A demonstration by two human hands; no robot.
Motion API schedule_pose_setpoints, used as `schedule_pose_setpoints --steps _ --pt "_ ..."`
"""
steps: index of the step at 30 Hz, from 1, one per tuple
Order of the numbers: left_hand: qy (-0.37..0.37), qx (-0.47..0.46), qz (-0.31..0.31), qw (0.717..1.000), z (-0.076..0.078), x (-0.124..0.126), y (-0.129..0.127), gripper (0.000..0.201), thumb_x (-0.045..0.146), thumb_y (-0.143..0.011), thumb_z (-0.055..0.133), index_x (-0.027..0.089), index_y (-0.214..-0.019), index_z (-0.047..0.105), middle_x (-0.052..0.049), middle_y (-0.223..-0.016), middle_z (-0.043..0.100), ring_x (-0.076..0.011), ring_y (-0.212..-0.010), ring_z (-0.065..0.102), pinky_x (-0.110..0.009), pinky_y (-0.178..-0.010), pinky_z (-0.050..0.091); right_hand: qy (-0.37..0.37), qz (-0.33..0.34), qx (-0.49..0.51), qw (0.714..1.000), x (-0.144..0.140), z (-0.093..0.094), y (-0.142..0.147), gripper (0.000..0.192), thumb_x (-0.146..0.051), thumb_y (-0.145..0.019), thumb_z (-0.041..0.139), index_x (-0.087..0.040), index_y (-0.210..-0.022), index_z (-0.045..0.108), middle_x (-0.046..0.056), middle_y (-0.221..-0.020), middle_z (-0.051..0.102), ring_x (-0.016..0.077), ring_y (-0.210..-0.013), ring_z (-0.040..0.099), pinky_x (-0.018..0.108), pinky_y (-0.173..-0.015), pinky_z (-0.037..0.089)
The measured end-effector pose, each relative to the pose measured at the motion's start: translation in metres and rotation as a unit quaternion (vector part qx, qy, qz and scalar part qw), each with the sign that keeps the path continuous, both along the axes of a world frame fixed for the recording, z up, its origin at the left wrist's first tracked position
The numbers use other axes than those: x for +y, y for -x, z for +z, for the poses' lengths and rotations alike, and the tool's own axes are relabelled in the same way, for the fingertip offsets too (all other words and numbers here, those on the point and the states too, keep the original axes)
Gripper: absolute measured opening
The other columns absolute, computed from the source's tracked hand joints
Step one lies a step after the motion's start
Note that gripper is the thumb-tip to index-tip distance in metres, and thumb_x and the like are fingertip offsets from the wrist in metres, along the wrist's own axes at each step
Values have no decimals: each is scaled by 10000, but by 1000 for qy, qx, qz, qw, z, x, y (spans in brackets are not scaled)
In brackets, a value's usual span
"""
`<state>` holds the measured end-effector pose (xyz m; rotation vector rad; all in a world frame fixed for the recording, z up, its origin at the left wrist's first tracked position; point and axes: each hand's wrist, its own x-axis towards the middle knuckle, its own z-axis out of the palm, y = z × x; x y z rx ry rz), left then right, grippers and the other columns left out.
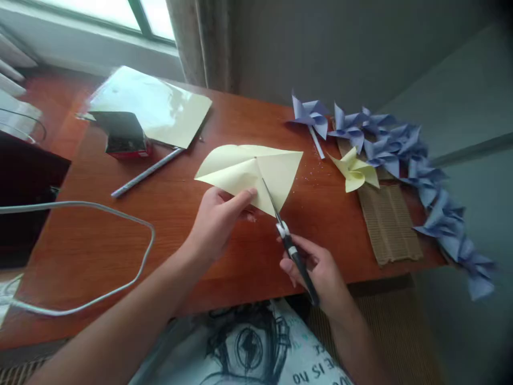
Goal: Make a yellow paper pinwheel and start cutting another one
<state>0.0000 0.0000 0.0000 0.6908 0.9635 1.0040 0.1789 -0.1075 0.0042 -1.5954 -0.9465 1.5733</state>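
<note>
A sheet of pale yellow paper with creases and cut lines is held above the table. My left hand pinches its lower left edge, thumb on top and fingers beneath. In my right hand is a pair of scissors with dark handles and white parts near the pivot. Its blades lie along the paper, pointing from the lower corner towards the middle. A finished yellow pinwheel rests to the right, beside several blue-violet paper pinwheels.
Corrugated cardboard lies under the pinwheels at the right. At the back left are a plastic-wrapped stack of yellow paper, a dark open box and a rolled paper stick. A white cable loops across the table's left side.
</note>
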Motion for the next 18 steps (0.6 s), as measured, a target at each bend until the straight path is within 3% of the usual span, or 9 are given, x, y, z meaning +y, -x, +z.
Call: schedule_pose_setpoints --steps 5,18 --pt "2 -4 5 1000 1 0 0 145 268 -817 778 135 -845 728 -19 -741 722 -119 -627 647 -185 -540 506 -1 -21 25 999 -3 -5 2 482 -412 -781 837 -166 -1170 691 -27 -748 577 66 -541 463 198 -498 408" --pt "-41 15 -23 999 1 -5 -3 149 285 -815 785 143 -815 741 -32 -758 740 -132 -641 633 -209 -558 524 -8 -21 90 996 -2 5 7 568 -542 -779 809 -162 -1171 654 -9 -751 565 95 -578 475 223 -531 397"
